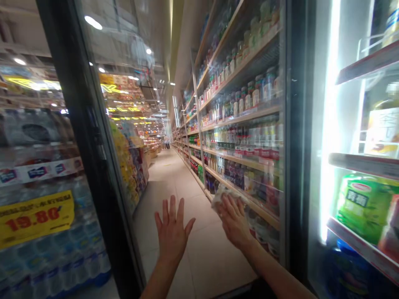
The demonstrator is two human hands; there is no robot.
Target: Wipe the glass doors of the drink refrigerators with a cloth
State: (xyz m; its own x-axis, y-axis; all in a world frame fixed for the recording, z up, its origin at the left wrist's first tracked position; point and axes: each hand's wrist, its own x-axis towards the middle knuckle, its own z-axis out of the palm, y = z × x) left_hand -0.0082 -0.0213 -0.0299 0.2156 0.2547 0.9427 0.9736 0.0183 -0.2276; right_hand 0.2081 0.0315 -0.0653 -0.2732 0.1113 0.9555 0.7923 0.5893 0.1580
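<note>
My left hand (172,231) is flat against the glass of an open fridge door (187,124), fingers spread, holding nothing. My right hand (234,221) presses a crumpled white cloth (222,193) against the same glass, a little higher and to the right. The dark door frame (294,137) stands just right of that hand. Through the glass I see a shop aisle.
The lit fridge interior at right holds green packs (366,207) and bottles on shelves (361,245). At left stand stacked water bottles with a yellow price sign (35,218). Long drink shelves (243,120) line the aisle's right side, snack racks (131,166) its left.
</note>
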